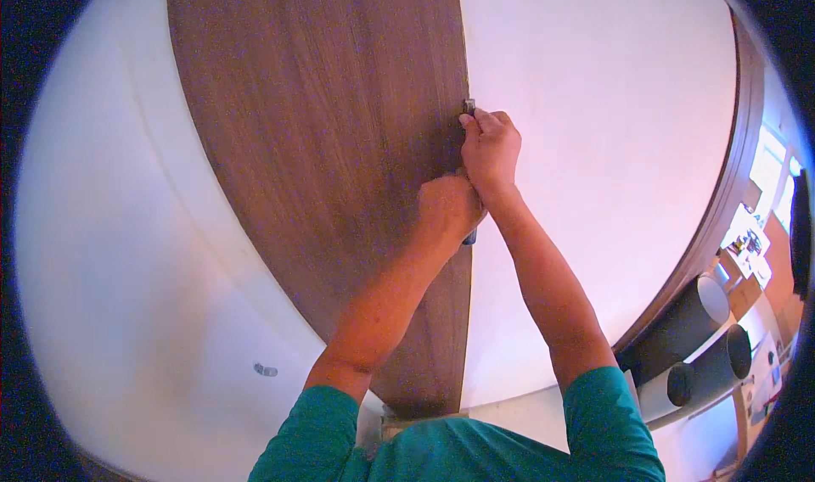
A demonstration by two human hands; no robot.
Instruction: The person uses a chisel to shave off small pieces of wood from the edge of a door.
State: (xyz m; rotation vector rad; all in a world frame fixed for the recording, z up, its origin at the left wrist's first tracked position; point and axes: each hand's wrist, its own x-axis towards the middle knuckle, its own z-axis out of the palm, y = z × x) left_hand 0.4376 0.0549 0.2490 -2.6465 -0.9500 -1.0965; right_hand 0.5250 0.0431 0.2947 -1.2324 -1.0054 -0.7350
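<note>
Both hands meet at the straight seam between a brown wood-grain panel [340,100] and a white board [594,142]. My left hand [450,206] is closed round a hand tool whose blue handle end [470,238] shows just below the fist. Ahead of it, my right hand [492,151] is closed with thumb and fingers pinched at a small metal piece [469,106], which sticks out beyond the fingertips on the seam. The metal piece looks like the front end of the same tool, but my hands hide the length between. My wrists almost touch.
A pale surface [110,227] spreads along the left, with a small grey object [266,369] on it. Large dark rolls [679,321] lie at the lower right beyond the white board's dark edge [737,134]. Papers and small items [747,244] sit farther right near a bright window.
</note>
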